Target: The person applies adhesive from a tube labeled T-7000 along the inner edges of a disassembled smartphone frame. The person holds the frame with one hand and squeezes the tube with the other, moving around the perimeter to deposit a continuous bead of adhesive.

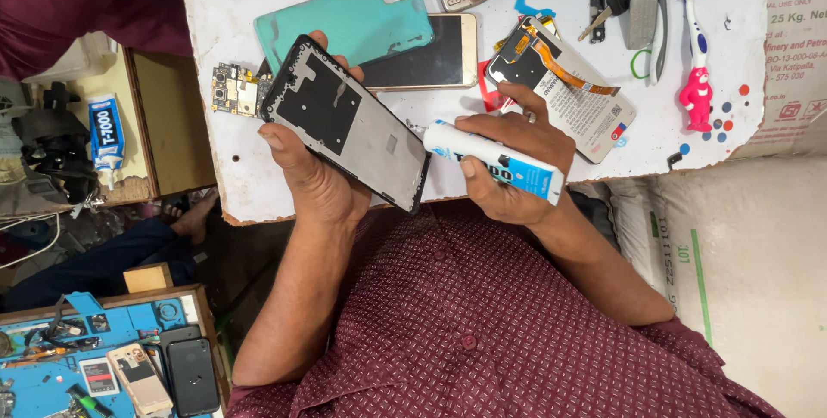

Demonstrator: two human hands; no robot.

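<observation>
Okay, my left hand (314,173) grips a black phone frame (349,123), fingers wrapped round its edges, inner side up, grey plate showing, tilted over the white board (215,82). My right hand (517,164) is closed round a white-and-blue glue tube (493,160), nozzle at the frame's edge. Teal back cover (345,22), battery (568,82), small circuit board (237,91), pink toothbrush (696,56) lie around. Blue mat (52,383) sits lower left.
</observation>
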